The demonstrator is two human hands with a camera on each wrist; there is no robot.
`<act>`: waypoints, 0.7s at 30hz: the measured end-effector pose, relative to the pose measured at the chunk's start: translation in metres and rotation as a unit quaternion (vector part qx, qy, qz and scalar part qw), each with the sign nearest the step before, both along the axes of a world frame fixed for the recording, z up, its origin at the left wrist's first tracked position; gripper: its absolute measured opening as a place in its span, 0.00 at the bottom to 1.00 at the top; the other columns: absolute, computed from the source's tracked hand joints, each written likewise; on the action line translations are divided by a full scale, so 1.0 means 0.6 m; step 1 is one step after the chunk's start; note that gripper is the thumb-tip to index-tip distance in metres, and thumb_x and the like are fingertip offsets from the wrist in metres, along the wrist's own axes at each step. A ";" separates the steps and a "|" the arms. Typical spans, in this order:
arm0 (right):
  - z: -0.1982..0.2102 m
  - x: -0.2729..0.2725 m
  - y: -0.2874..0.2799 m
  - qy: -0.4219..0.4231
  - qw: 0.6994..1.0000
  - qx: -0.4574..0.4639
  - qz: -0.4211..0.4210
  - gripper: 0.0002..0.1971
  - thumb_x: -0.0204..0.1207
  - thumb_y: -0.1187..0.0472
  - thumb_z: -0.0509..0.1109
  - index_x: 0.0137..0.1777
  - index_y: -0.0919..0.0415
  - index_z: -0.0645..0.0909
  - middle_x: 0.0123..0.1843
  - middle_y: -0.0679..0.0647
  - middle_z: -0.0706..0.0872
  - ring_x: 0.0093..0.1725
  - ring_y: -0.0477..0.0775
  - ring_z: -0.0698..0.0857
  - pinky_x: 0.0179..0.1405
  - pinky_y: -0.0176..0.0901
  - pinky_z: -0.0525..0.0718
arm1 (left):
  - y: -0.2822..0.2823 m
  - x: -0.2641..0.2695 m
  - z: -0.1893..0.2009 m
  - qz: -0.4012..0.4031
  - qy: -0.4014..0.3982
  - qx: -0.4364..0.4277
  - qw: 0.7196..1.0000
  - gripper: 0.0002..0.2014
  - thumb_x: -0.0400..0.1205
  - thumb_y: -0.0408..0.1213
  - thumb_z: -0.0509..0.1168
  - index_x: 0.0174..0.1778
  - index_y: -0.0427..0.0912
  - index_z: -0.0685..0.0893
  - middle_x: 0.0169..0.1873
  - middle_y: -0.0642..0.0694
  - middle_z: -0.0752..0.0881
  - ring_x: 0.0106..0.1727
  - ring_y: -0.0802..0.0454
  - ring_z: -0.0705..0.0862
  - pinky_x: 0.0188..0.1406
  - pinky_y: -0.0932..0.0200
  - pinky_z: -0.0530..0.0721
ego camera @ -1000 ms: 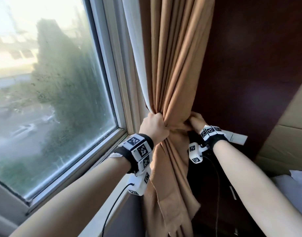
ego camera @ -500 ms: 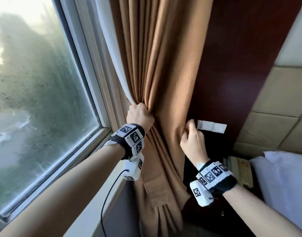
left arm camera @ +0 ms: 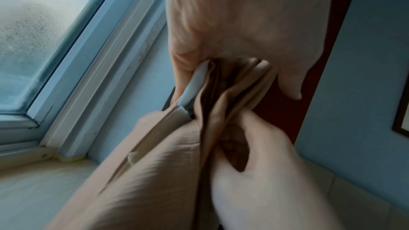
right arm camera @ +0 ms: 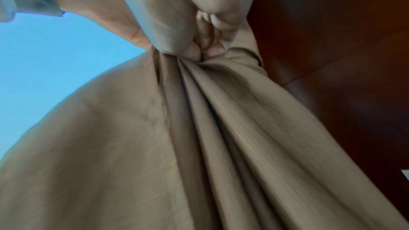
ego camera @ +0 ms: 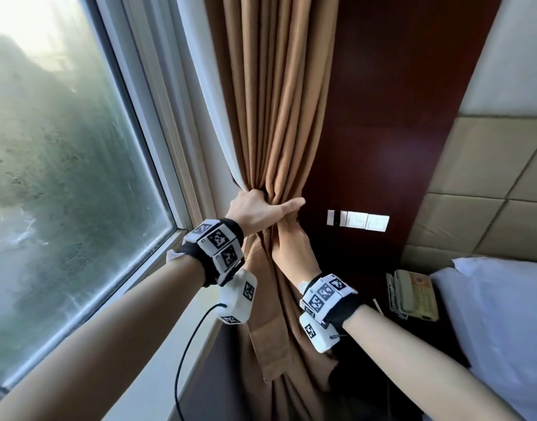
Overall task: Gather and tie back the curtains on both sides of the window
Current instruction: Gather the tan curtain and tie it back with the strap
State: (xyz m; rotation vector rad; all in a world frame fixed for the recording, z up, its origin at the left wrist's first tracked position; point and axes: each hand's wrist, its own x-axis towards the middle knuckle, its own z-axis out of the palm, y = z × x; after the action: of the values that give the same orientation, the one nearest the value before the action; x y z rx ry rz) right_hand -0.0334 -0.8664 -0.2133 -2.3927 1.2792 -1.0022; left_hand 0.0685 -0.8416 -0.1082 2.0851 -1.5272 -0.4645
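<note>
Your left hand wraps its grip round the gathered brown curtain right of the window, cinching the folds for tying; your right hand clutches the bunch just below, keeping loose pleats from spilling

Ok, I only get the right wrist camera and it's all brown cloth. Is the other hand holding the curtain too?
Observer: Yes. The left hand grips the bunched curtain just above the right hand.
Operator: Where's the window? I can't see it.
Observer: The window is left of the curtain, and its glass looks misty and spotted.
Operator: Is there anything on the other side?
Observer: A beige telephone sits low on the right, next to a white pillow.
</note>
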 end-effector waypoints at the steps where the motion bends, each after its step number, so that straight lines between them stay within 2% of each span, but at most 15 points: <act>1: 0.000 -0.003 0.002 -0.007 1.000 -0.009 0.017 0.28 0.76 0.61 0.55 0.78 0.56 0.62 0.71 0.66 0.76 0.67 0.68 0.79 0.57 0.61 0.85 | 0.001 -0.001 -0.001 0.006 -0.021 -0.002 1.000 0.38 0.62 0.78 0.65 0.44 0.43 0.80 0.46 0.45 0.81 0.47 0.46 0.82 0.39 0.57 0.77; 3: -0.001 -0.012 0.003 -0.026 0.998 -0.041 0.048 0.27 0.73 0.73 0.62 0.74 0.65 0.71 0.66 0.68 0.80 0.66 0.67 0.80 0.67 0.55 0.79 | 0.001 -0.002 -0.002 0.026 -0.069 -0.023 0.997 0.33 0.65 0.72 0.69 0.41 0.42 0.77 0.45 0.44 0.82 0.47 0.46 0.81 0.40 0.56 0.77; 4: -0.001 -0.017 0.002 -0.038 0.995 -0.060 0.064 0.25 0.71 0.76 0.63 0.70 0.69 0.75 0.63 0.68 0.83 0.64 0.66 0.81 0.69 0.51 0.77 | 0.001 -0.003 -0.002 0.039 -0.084 -0.037 0.995 0.30 0.67 0.69 0.71 0.40 0.42 0.76 0.44 0.44 0.82 0.47 0.44 0.82 0.41 0.56 0.77; 6: -0.003 -0.023 0.001 -0.054 0.990 -0.095 0.090 0.21 0.70 0.77 0.65 0.64 0.70 0.79 0.57 0.66 0.86 0.60 0.64 0.84 0.66 0.49 0.78 | -0.001 -0.006 -0.002 0.056 -0.092 -0.052 0.993 0.28 0.68 0.65 0.73 0.42 0.41 0.77 0.45 0.42 0.83 0.51 0.41 0.84 0.44 0.54 0.81; 9: -0.004 -0.029 0.001 -0.057 0.985 -0.116 0.117 0.18 0.71 0.77 0.64 0.61 0.69 0.80 0.54 0.62 0.86 0.57 0.61 0.84 0.63 0.44 0.79 | -0.002 -0.013 -0.001 0.060 -0.090 -0.055 0.993 0.31 0.67 0.61 0.75 0.50 0.37 0.80 0.52 0.38 0.84 0.56 0.38 0.83 0.51 0.52 0.81; 11: -0.002 -0.032 0.001 -0.047 0.985 -0.108 0.128 0.20 0.72 0.78 0.63 0.64 0.69 0.80 0.56 0.62 0.86 0.59 0.60 0.84 0.66 0.41 0.77 | -0.003 -0.014 -0.004 0.060 -0.089 -0.058 0.993 0.25 0.70 0.54 0.75 0.51 0.37 0.79 0.53 0.38 0.84 0.57 0.37 0.83 0.50 0.51 0.81; 13: -0.004 -0.037 0.006 -0.013 0.987 -0.084 0.137 0.24 0.73 0.78 0.62 0.69 0.69 0.78 0.64 0.63 0.83 0.65 0.61 0.81 0.71 0.37 0.71 | -0.003 -0.011 -0.004 0.059 -0.093 -0.064 0.992 0.15 0.74 0.43 0.71 0.50 0.37 0.79 0.53 0.37 0.84 0.56 0.38 0.83 0.49 0.52 0.82; 16: -0.009 -0.049 0.024 -0.014 0.989 -0.013 0.148 0.26 0.76 0.71 0.63 0.76 0.65 0.72 0.73 0.58 0.76 0.74 0.54 0.73 0.75 0.29 0.59 | -0.003 -0.001 -0.002 0.044 -0.100 -0.061 0.992 0.09 0.75 0.37 0.68 0.45 0.39 0.76 0.52 0.37 0.83 0.56 0.38 0.82 0.47 0.53 0.81; 18: -0.020 -0.053 0.050 -0.074 0.988 -0.034 0.128 0.22 0.76 0.66 0.66 0.71 0.61 0.78 0.72 0.55 0.77 0.71 0.50 0.74 0.74 0.31 0.64 | -0.002 0.002 -0.002 0.038 -0.104 -0.062 0.992 0.07 0.76 0.35 0.67 0.43 0.40 0.75 0.51 0.37 0.83 0.55 0.37 0.82 0.47 0.52 0.82; 20: -0.045 -0.047 0.081 -0.138 0.985 -0.037 0.098 0.14 0.75 0.62 0.68 0.60 0.58 0.81 0.63 0.50 0.79 0.62 0.47 0.79 0.62 0.35 0.78 | -0.003 0.002 -0.004 0.036 -0.105 -0.062 0.992 0.05 0.76 0.33 0.66 0.43 0.39 0.76 0.51 0.36 0.83 0.56 0.37 0.82 0.49 0.51 0.83; 21: -0.057 -0.042 0.093 -0.155 0.984 0.004 0.088 0.12 0.75 0.59 0.69 0.57 0.57 0.80 0.59 0.47 0.80 0.58 0.45 0.81 0.56 0.37 0.82 | -0.004 0.001 -0.004 0.035 -0.104 -0.062 0.992 0.05 0.76 0.33 0.66 0.43 0.39 0.76 0.52 0.36 0.83 0.56 0.37 0.82 0.50 0.51 0.83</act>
State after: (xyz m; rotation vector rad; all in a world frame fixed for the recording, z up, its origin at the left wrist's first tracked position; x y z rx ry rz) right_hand -0.0586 -0.8105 -0.2472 -2.1877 0.9442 -1.2493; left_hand 0.0693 -0.8442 -0.1107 2.1358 -1.5478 -0.1254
